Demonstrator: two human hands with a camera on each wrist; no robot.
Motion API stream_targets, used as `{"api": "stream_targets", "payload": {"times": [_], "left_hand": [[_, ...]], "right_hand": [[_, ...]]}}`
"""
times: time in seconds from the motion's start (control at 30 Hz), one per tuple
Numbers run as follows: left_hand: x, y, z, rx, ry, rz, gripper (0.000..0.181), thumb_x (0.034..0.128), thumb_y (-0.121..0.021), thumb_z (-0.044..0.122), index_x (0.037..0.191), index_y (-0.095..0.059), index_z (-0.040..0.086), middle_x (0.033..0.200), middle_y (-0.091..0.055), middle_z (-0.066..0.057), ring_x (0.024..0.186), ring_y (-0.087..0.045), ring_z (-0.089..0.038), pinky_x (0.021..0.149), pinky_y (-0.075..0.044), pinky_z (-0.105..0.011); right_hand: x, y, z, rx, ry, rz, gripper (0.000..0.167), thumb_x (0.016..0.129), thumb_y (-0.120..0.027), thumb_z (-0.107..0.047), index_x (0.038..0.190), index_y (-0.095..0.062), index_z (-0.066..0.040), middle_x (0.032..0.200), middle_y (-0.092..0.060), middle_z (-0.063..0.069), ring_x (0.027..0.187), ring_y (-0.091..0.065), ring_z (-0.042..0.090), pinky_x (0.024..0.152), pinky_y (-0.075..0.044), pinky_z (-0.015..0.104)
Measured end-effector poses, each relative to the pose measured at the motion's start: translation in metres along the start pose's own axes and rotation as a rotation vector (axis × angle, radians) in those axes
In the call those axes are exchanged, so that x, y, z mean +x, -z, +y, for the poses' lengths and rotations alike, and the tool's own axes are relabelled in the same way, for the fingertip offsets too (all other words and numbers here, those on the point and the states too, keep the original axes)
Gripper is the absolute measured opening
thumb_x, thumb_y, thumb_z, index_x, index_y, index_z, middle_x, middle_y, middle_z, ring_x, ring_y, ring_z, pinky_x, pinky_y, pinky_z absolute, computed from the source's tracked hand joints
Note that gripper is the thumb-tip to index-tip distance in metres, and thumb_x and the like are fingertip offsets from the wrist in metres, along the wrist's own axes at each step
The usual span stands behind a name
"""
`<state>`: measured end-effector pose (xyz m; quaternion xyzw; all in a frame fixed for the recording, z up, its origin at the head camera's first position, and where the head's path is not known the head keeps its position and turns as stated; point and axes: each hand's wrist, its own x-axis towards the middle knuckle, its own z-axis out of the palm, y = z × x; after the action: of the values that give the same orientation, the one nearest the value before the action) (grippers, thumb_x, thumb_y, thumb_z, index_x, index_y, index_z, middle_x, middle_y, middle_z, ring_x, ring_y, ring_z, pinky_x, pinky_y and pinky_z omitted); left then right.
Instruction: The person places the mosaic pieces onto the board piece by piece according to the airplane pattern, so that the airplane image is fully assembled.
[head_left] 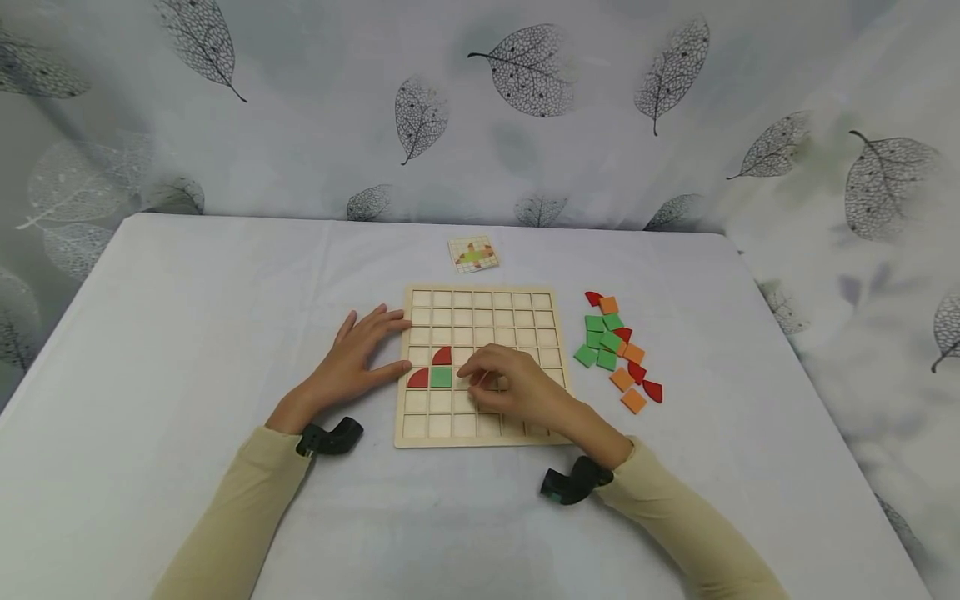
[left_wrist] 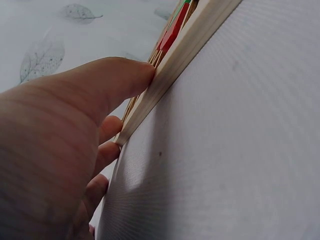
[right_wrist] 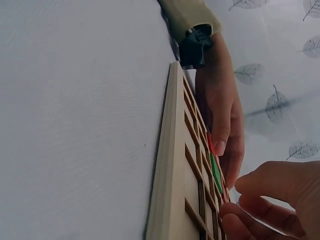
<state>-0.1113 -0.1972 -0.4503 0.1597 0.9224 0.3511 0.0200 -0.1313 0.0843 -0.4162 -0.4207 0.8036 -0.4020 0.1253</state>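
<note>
A pale wooden grid board point(head_left: 480, 442) lies on the table. A green square point(head_left: 441, 377) sits in one cell, with one red quarter-circle point(head_left: 442, 357) above it and another red quarter-circle point(head_left: 417, 378) to its left. My left hand point(head_left: 351, 362) rests spread at the board's left edge, its thumb point(left_wrist: 135, 75) touching the rim. Over the middle of the board, just right of the green square, is my right hand point(head_left: 517, 383). Its fingers are loosely bent, with a gap to the thumb point(right_wrist: 265, 181) in the right wrist view; no piece shows between them.
Right of the board lie loose green squares point(head_left: 594, 323), orange squares point(head_left: 633, 401) and red quarter-circles point(head_left: 653, 391), some overlapping. A small pattern card point(head_left: 473, 254) lies behind the board. A leaf-print cloth point(head_left: 300, 125) hangs behind the white table point(head_left: 187, 333).
</note>
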Motion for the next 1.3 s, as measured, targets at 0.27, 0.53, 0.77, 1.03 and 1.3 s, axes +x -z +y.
{"api": "stream_targets", "payload": {"times": [0.27,0.53,0.77,1.03,1.3], "left_hand": [[0.000,0.001,0.000,0.009,0.000,-0.006,0.061,0.0889,-0.072,0.030,0.141,-0.048,0.009,0.152,-0.038,-0.014,0.149,-0.016,-0.032,0.119,0.004,-0.052],[-0.001,0.001,-0.002,0.007,0.005,-0.006,0.060,0.0894,-0.071,0.030,0.141,-0.048,0.010,0.152,-0.038,-0.014,0.149,-0.016,-0.032,0.119,0.005,-0.052],[-0.001,0.001,-0.003,-0.002,0.000,-0.003,0.059,0.0898,-0.070,0.031,0.141,-0.048,0.010,0.152,-0.039,-0.014,0.149,-0.016,-0.033,0.119,0.005,-0.053],[-0.001,0.000,-0.002,0.000,-0.009,0.007,0.059,0.0890,-0.071,0.031,0.140,-0.049,0.010,0.151,-0.040,-0.014,0.148,-0.017,-0.033,0.119,0.005,-0.052],[0.000,-0.002,-0.004,-0.010,-0.020,0.012,0.059,0.0893,-0.071,0.030,0.140,-0.049,0.010,0.151,-0.039,-0.014,0.148,-0.017,-0.034,0.119,0.004,-0.053]], "right_hand": [[-0.008,0.007,0.003,0.003,-0.001,0.012,0.016,0.089,-0.068,-0.001,0.105,-0.068,-0.002,0.100,-0.065,0.006,0.085,-0.061,0.014,0.075,-0.057,0.029],[-0.014,0.012,0.006,-0.012,0.000,0.013,0.019,0.089,-0.069,-0.003,0.108,-0.068,-0.001,0.097,-0.066,0.008,0.083,-0.061,0.012,0.071,-0.056,0.028],[-0.021,0.018,0.006,-0.031,-0.028,0.056,0.017,0.090,-0.067,-0.003,0.106,-0.068,-0.001,0.097,-0.067,0.005,0.083,-0.061,0.014,0.072,-0.057,0.031],[-0.034,0.023,0.016,-0.020,-0.037,0.110,0.015,0.088,-0.070,-0.002,0.103,-0.069,-0.002,0.096,-0.068,0.004,0.080,-0.062,0.012,0.069,-0.056,0.025],[-0.046,0.028,0.024,0.004,-0.009,0.145,0.014,0.088,-0.068,0.002,0.102,-0.069,-0.001,0.097,-0.068,0.004,0.082,-0.062,0.011,0.072,-0.058,0.026]]}}
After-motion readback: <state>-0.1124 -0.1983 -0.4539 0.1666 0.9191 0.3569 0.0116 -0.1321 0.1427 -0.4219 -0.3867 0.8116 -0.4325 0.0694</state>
